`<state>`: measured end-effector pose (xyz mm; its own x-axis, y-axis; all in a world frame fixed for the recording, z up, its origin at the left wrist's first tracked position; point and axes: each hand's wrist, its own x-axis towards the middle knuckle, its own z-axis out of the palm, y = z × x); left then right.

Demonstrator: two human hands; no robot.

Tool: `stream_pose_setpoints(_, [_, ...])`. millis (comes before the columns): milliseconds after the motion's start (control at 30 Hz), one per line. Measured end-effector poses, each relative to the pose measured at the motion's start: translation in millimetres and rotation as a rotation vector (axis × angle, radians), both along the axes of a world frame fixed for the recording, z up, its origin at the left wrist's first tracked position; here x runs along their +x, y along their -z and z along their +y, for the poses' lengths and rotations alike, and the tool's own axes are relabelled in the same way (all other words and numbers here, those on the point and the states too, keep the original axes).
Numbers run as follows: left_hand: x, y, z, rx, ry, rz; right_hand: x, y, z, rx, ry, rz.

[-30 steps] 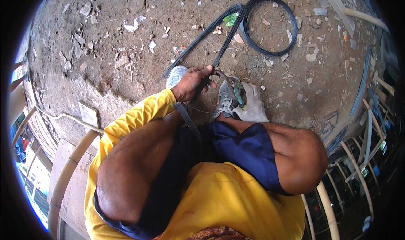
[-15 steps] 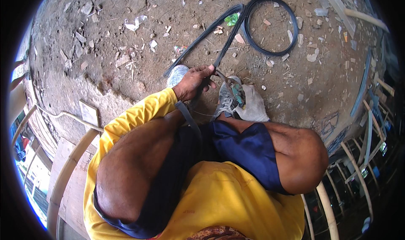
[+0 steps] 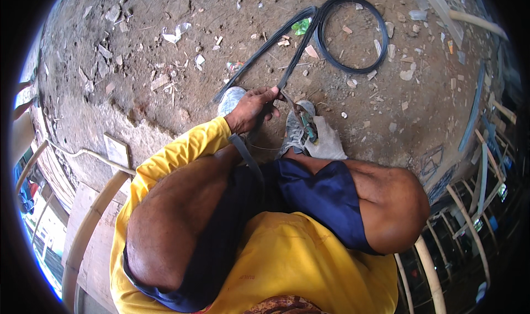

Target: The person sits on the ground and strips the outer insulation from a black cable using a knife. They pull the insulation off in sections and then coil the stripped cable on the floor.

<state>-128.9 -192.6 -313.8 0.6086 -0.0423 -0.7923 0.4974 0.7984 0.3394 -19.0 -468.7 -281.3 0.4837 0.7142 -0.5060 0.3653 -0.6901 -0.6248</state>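
Observation:
My left hand (image 3: 254,110), bare below a yellow sleeve, is closed around a bundle of thin dark wire (image 3: 298,56) above the ground between my shoes. My right hand (image 3: 326,141) wears a pale cloth glove and grips pincers (image 3: 310,129) with green handles. The pincers' jaws are at the wire, close to my left fingertips. My right forearm is hidden behind my leg. Beyond my hands, the bundle joins a round wire coil (image 3: 385,38) lying on the dirt.
My left shoe (image 3: 231,100) and right shoe (image 3: 294,134) flank the work. Rubble and litter are scattered over the dirt ground (image 3: 182,93). A bamboo pole (image 3: 91,225) and a wooden board (image 3: 117,150) stand at left; bamboo slats (image 3: 466,225) are at right.
My gloved right hand has shifted slightly left, and the pincers' green handles look closer together. My left hand keeps its hold on the wire in about the same place.

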Motion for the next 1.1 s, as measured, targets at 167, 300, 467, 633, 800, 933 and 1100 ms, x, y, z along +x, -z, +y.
stream_pose_setpoints(167, [0.5,0.1,0.3,0.004,0.015,-0.005,-3.7,6.0,-7.9,-0.057,0.037,0.019])
stream_pose_setpoints(300, [0.3,3.0,6.3,-0.132,0.096,-0.088,-3.7,16.0,-22.7,-0.219,0.181,0.018])
stream_pose_setpoints(467, [0.6,6.5,5.1,-0.204,0.167,-0.145,9.4,27.6,-44.2,-0.469,0.424,-0.118])
stream_pose_setpoints(633, [-1.7,13.0,0.4,-0.173,0.114,-0.078,20.0,18.4,-42.5,-0.766,0.298,-0.239])
stream_pose_setpoints(800, [-4.9,24.1,-4.9,-0.146,0.134,-0.083,38.7,27.0,14.7,-0.056,0.409,-0.082])
stream_pose_setpoints(933, [-4.3,28.1,-10.8,-0.153,0.133,-0.074,54.5,65.9,96.4,0.252,0.938,0.803])
stream_pose_setpoints(1100, [-7.7,33.2,17.5,0.493,0.437,-0.078,46.6,74.3,150.0,0.529,0.878,1.154])
